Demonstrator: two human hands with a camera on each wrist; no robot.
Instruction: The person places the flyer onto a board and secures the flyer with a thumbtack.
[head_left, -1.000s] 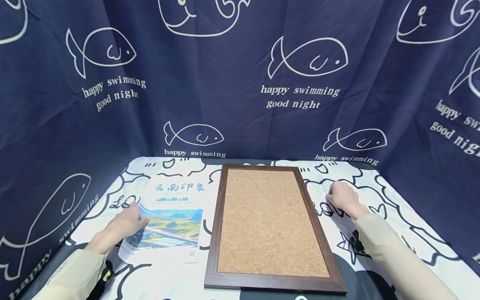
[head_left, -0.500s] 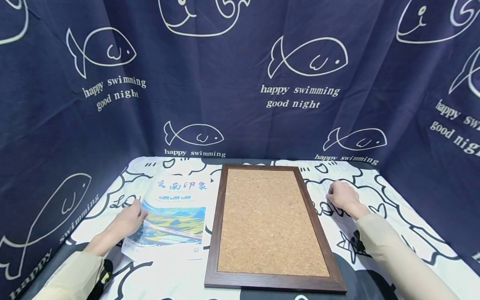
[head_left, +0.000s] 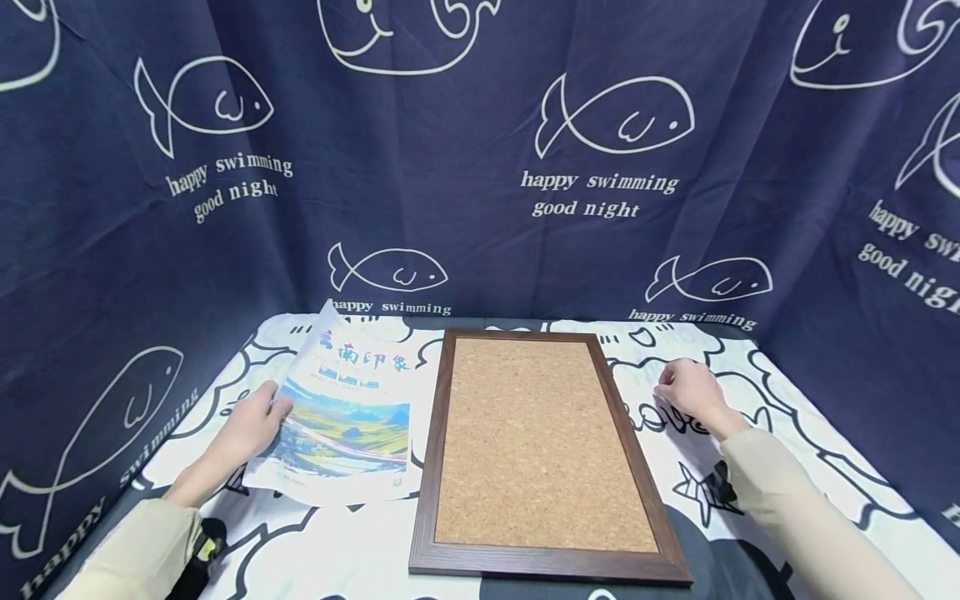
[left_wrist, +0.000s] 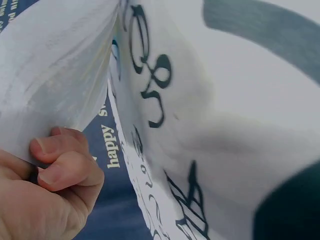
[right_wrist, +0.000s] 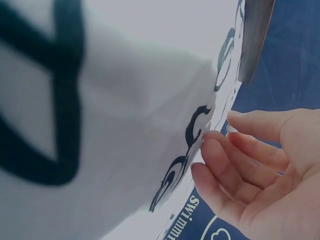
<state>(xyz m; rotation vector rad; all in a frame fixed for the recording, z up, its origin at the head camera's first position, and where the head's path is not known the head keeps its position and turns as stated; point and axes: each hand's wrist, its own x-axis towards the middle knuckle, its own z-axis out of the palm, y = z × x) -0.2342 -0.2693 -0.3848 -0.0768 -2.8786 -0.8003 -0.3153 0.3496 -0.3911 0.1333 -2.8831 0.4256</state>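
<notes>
My left hand (head_left: 255, 421) pinches the left edge of a printed poster (head_left: 352, 442), thumb on the front. The poster shows a green and blue landscape under Chinese lettering. Its left side is raised off the cloth, with the top left corner standing up. From the left wrist view, the fingers curl around the pale paper (left_wrist: 55, 75). My right hand (head_left: 690, 387) is just above the cloth, right of a cork board (head_left: 547, 450) in a dark brown frame. In the right wrist view, the right hand (right_wrist: 260, 170) has loosely bent fingers, thumb and index tips close together.
A white cloth with black doodles (head_left: 352, 550) covers the table. Dark blue curtains (head_left: 480, 167) with white fish drawings enclose the back and both sides. The framed board lies flat between the poster and the right arm.
My left hand has lifted the poster's left side; its top corner now rises and its lower edge has shifted away from me. The right hand has turned slightly, its fingers loosening.
</notes>
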